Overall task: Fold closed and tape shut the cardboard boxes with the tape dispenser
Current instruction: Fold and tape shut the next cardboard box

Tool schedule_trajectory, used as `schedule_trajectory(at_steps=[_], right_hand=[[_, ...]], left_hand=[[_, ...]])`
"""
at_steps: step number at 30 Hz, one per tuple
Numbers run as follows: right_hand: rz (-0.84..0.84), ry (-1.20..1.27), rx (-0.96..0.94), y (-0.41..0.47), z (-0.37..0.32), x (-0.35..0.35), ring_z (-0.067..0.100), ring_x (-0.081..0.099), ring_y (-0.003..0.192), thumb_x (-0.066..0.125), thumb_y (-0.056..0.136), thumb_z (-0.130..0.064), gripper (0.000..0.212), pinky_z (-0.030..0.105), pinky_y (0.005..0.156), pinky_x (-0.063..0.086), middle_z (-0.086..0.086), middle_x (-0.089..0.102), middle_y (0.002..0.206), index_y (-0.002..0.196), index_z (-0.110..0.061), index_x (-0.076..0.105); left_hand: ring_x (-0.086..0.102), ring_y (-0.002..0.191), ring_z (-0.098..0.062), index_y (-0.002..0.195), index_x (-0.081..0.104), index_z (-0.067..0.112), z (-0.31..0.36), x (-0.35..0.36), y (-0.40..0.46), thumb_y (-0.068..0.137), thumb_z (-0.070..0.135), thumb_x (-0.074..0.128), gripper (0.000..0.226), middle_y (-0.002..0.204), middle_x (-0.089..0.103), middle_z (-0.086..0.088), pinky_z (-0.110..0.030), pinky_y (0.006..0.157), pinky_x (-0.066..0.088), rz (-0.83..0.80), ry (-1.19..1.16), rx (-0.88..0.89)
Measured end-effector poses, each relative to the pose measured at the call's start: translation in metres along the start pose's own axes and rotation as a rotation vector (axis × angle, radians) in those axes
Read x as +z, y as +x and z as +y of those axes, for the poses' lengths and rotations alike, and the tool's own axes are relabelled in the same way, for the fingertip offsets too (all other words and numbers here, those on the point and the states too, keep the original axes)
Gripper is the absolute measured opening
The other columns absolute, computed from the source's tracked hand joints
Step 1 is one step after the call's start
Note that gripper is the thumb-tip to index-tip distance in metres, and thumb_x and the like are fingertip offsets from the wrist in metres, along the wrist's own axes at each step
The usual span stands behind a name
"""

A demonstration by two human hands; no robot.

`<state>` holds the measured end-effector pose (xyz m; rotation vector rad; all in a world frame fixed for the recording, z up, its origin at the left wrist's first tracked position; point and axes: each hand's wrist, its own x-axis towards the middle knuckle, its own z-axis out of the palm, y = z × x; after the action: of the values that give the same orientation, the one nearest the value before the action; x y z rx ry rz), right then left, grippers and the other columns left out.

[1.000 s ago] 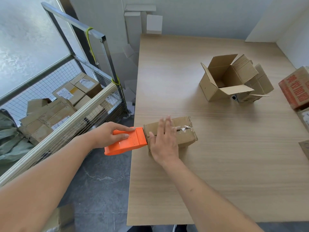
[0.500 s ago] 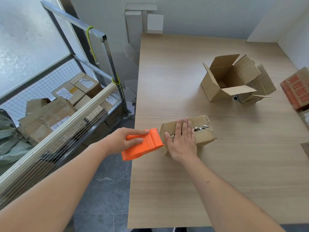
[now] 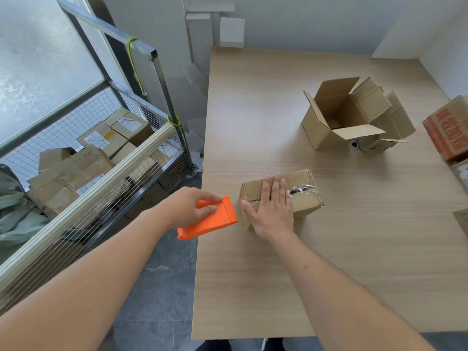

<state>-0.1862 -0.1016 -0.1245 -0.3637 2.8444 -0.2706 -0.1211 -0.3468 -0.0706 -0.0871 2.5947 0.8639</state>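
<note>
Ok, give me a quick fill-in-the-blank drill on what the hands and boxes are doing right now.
1. The left hand grips the ____ tape dispenser.
2. The right hand lies flat on top of the ____ box.
3. The box farther back on the table has its flaps ____.
4. The dispenser sits to the ____ of the near box.

Missing words: orange; closed; open; left

A small closed cardboard box [image 3: 302, 196] lies near the table's left edge, crinkled clear tape along its top seam. An orange tape dispenser [image 3: 209, 220] sits just left of it. Farther back stands an open box [image 3: 336, 117], flaps spread.
</note>
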Motion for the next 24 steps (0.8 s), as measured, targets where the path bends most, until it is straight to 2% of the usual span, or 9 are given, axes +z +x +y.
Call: schedule_trajectory(at_steps=[5, 10, 14, 21, 24], right_hand=[[0.021, -0.004, 0.012, -0.001, -0.003, 0.0, 0.021, -0.025, 0.154, 0.019, 0.091, -0.08, 0.099, 0.041, 0.127, -0.008, 0.008, -0.029, 0.166, 0.161, -0.019, -0.018], [0.038, -0.031, 0.011, -0.001, -0.006, -0.001, 0.024, -0.022, 0.155, 0.024, 0.096, -0.074, 0.095, 0.043, 0.127, -0.005, 0.011, -0.025, 0.167, 0.161, -0.017, -0.015], [0.042, -0.054, -0.001, -0.002, -0.006, -0.002, 0.026, -0.023, 0.154, 0.023, 0.097, -0.072, 0.094, 0.043, 0.127, -0.007, 0.012, -0.026, 0.166, 0.161, -0.016, -0.017], [0.025, -0.063, -0.051, -0.002, -0.002, -0.006, 0.027, -0.022, 0.155, 0.02, 0.096, -0.071, 0.094, 0.044, 0.127, -0.006, 0.014, -0.024, 0.167, 0.161, -0.013, -0.015], [0.006, -0.054, -0.061, -0.002, -0.002, -0.007, 0.027, -0.023, 0.154, 0.021, 0.097, -0.07, 0.093, 0.044, 0.127, -0.006, 0.014, -0.025, 0.167, 0.161, -0.013, -0.015]], left_hand=[[0.061, 0.115, -0.014, 0.128, 0.066, 0.047, 0.034, 0.008, 0.02, 0.094, 0.048, 0.057, 0.035, 0.13, 0.067, 0.013, -0.033, 0.093, 0.05, 0.055, 0.172, -0.016], [0.061, 0.112, -0.016, 0.118, 0.074, 0.041, 0.05, 0.014, 0.037, 0.092, 0.044, 0.057, 0.031, 0.127, 0.068, 0.011, -0.029, 0.084, 0.046, 0.071, 0.111, -0.094], [0.056, 0.101, -0.014, 0.115, 0.074, 0.043, 0.045, 0.011, 0.044, 0.092, 0.048, 0.058, 0.028, 0.129, 0.066, 0.01, -0.03, 0.082, 0.045, 0.042, 0.058, -0.166], [0.05, 0.091, -0.01, 0.109, 0.076, 0.044, 0.047, 0.008, 0.052, 0.092, 0.044, 0.059, 0.024, 0.124, 0.067, 0.01, -0.027, 0.074, 0.039, 0.022, 0.064, -0.174], [0.051, 0.086, -0.007, 0.108, 0.077, 0.044, 0.047, 0.008, 0.054, 0.092, 0.044, 0.06, 0.024, 0.121, 0.068, 0.01, -0.022, 0.066, 0.037, 0.012, 0.066, -0.182]])
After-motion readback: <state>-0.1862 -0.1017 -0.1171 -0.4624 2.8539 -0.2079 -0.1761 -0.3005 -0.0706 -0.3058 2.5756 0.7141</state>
